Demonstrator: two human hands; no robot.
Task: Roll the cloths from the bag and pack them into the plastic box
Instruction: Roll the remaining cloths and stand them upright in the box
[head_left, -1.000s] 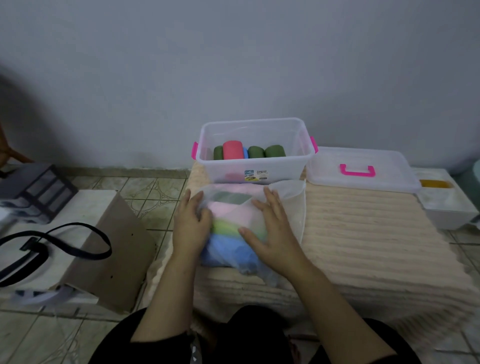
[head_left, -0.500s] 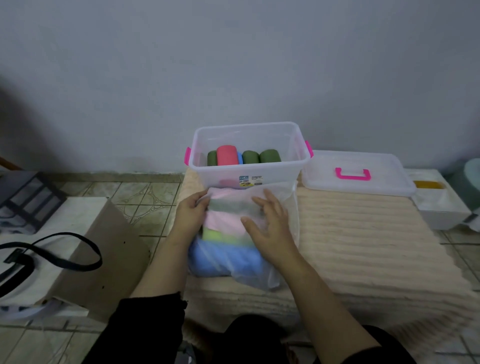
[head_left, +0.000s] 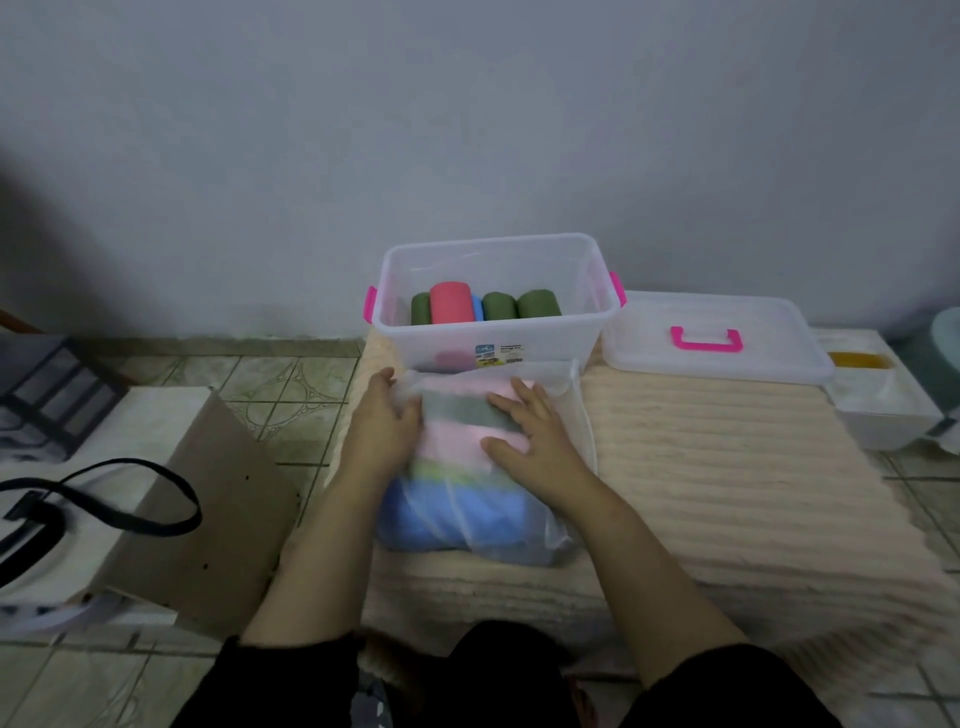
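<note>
We're looking down at a clear plastic bag (head_left: 475, 467) lying on the cream ribbed mat (head_left: 727, 478) that covers the surface, w/ a stack of folded cloths (head_left: 457, 441) inside: grey-green on the far end, then pink, light green, and blue nearest us. Our left hand (head_left: 382, 421) is resting against the bag's left side near its far opening, fingers mostly straight and pointing away; we can't tell if the thumb is hooking the plastic, so that grip is looking spread rather than pinching. Our right hand (head_left: 530, 434) is lying flat on top of the stack, fingers spread and straight, pressing on the grey-green and pink layers thru or at the bag mouth. Just beyond the bag, touching or nearly so, the plastic box (head_left: 493, 332) w/ pink latches is standing open, already holding rolled cloths (head_left: 483, 306): three dark green, one red, one blue barely showing. Its lid (head_left: 717, 338) w/ a pink handle is sitting to the right of the box. On the left, a cardboard piece (head_left: 208, 509) and a black strap (head_left: 104, 499) are lying beside the mat.
</note>
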